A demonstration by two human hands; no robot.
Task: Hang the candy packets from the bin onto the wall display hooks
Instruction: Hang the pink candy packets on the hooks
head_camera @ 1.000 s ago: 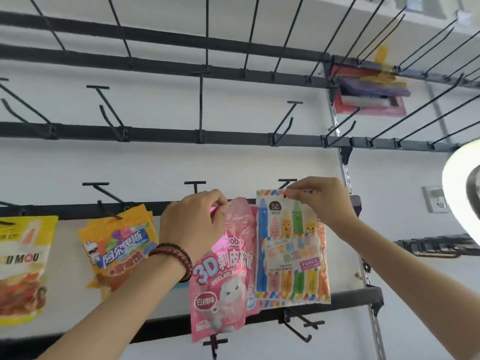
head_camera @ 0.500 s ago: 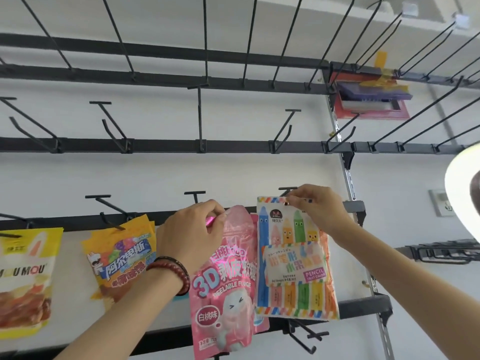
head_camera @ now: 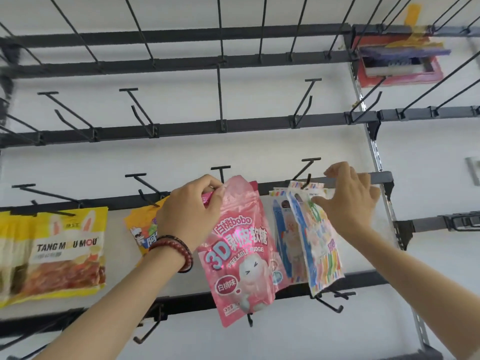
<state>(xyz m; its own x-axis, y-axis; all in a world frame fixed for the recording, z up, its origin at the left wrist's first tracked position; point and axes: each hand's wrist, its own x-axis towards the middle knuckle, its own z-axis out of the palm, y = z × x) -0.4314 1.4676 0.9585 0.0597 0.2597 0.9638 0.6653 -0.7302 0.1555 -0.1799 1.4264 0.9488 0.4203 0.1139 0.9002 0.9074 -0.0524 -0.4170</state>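
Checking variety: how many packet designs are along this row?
4: yellow packets far left, orange packets behind the left hand, pink packet in its fingers, pencil-print packets by the right hand. Others may be hidden.

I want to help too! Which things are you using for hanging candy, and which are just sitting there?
In the job: left hand, pinching the pink packet; right hand, touching the pencil packets; the hook they hang on.

Just there: yellow packet and orange packet, already hanging; coloured stack at top right; empty hooks.

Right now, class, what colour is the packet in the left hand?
The packet is pink, seen best in the head view.
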